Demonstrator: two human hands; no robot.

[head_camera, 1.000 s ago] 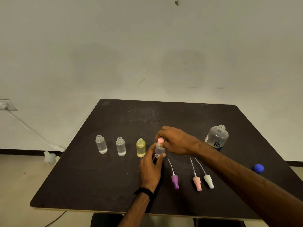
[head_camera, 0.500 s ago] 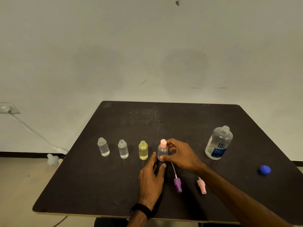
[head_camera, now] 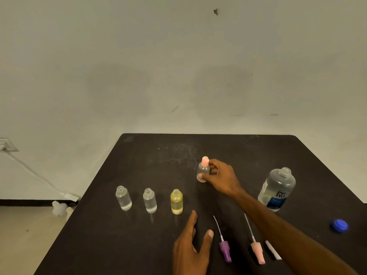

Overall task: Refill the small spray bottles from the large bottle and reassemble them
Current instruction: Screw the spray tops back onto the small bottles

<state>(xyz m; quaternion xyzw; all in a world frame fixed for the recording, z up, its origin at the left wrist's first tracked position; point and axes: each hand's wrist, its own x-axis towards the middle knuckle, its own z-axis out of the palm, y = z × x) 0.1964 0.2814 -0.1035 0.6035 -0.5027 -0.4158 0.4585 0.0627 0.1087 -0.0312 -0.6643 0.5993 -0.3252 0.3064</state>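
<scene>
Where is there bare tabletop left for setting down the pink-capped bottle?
The far half of the table, behind the right hand gripping the pink-capped bottle, is bare. So is the near-left corner, in front of the three open small bottles. The near right is crowded: spray heads, the large bottle, the blue cap.

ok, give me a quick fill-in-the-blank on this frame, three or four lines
1. The right hand grips the small bottle that has a ____ top.
2. The number of small bottles standing open, without tops, is ____.
3. The large bottle stands with its cap ____.
4. The blue cap lies on the ____.

Missing words: pink; three; off; table
</scene>
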